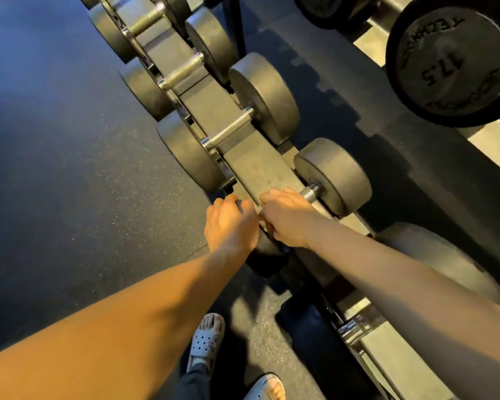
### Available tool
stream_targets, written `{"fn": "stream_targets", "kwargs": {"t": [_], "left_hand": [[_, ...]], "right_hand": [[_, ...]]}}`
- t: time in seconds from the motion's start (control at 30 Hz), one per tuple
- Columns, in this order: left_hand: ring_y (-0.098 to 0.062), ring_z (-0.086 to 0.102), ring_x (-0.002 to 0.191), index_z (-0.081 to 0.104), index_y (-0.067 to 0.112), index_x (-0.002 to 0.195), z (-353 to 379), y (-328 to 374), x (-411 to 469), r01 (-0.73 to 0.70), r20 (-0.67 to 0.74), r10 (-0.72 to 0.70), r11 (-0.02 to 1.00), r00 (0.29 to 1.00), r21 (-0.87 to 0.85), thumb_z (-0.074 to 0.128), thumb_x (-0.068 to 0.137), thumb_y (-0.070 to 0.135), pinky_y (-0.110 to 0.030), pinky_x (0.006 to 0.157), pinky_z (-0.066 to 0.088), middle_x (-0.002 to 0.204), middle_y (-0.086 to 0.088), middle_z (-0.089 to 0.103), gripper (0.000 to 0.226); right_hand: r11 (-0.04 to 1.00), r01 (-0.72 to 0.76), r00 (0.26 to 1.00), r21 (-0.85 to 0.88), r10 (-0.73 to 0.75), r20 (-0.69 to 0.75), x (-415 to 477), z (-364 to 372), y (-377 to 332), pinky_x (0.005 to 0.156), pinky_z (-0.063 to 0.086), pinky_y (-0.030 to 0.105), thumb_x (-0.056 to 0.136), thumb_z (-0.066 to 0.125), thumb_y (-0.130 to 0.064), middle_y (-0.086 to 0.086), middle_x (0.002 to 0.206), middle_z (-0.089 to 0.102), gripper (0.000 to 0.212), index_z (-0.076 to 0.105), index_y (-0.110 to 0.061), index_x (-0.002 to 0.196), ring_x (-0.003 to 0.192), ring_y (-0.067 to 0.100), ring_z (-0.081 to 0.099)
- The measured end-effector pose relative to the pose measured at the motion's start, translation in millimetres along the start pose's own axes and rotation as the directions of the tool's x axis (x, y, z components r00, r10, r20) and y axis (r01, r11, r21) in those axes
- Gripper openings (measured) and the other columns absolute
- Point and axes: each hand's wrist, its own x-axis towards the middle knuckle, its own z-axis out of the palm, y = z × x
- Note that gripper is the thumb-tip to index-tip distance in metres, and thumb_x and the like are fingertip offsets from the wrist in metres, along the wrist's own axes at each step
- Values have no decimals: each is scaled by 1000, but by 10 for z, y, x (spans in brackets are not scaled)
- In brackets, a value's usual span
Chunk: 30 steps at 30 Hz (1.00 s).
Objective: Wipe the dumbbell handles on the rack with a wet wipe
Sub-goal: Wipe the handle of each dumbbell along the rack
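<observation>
Nearest dumbbell [334,176]: lying across the rack [260,166], right of centre. Right hand [286,217]: wrapping its fingers round the handle [309,194], leaving only the handle's right end showing. Left hand [231,223]: curling its fingers over the dumbbell's left head, just beside the right hand. Next dumbbell [267,96]: sitting farther along the rack. 17.5 dumbbell [448,64]: resting on the tier at far right. Sandals [205,342]: standing on the floor [70,168], near.
</observation>
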Motion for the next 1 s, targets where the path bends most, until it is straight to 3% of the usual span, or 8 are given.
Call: {"fn": "stream_targets", "kwargs": {"t": [0.1,0.23,0.37,0.53,0.7,0.8,0.93,1.0], "left_hand": [[-29,57,101,63,24,90,26,-16,11,15,-12,-15,1000,1000,-18,32,85,43,-50,93,50,102,-2,63,37],[-26,56,101,63,26,96,20,-24,0,-3,4,3,1000,1000,-29,33,88,43,-50,92,50,105,0,62,35],[-25,57,101,63,26,99,23,-18,10,-1,11,1,1000,1000,-27,32,88,45,-51,93,51,106,-1,61,37],[-25,57,100,62,25,98,9,12,-16,4,1,-4,1000,1000,-16,32,87,45,-52,92,51,104,-1,61,38],[-28,58,104,66,21,106,-17,29,-12,-23,-17,23,1000,1000,19,30,87,46,-50,92,51,110,-5,64,48],[-29,59,108,68,19,115,-16,20,-10,-39,-30,40,999,999,31,28,87,47,-49,93,52,115,-6,66,56],[-28,58,114,67,19,123,-14,19,-13,-50,-28,51,998,998,45,27,86,48,-50,97,50,122,-7,65,62],[-28,58,115,65,20,127,-8,13,-10,-47,-29,48,998,998,44,25,86,49,-50,99,50,124,-6,65,65]], "right_hand": [[998,47,996,-41,-44,72,215,-64,38,99,39,39,97,54,-19,-2,101,49,8,60,-16,102,109,23,53],[995,-87,962,55,69,264,427,-14,-10,84,54,39,97,53,-14,9,102,63,19,61,-11,114,93,27,60],[1000,-2,995,1,2,99,139,52,4,91,48,37,97,55,-14,2,106,57,11,61,-14,106,103,24,58],[950,212,957,-229,-249,-146,-270,284,197,116,28,42,86,69,-20,-1,132,56,43,63,-20,128,128,23,48],[962,227,965,-150,-243,-100,25,194,217,97,41,32,87,69,-20,-7,103,59,19,64,-28,104,106,16,52],[974,207,974,-90,-214,-69,151,130,179,98,37,31,92,63,-19,-5,105,58,18,61,-25,109,108,17,51],[980,144,937,-136,-179,-299,-50,211,41,87,38,34,86,70,-19,-1,104,61,23,65,-18,109,101,21,52],[987,94,946,-128,-129,-296,-179,290,31,83,39,36,88,67,-21,1,102,61,18,66,-18,106,98,24,54]]}}
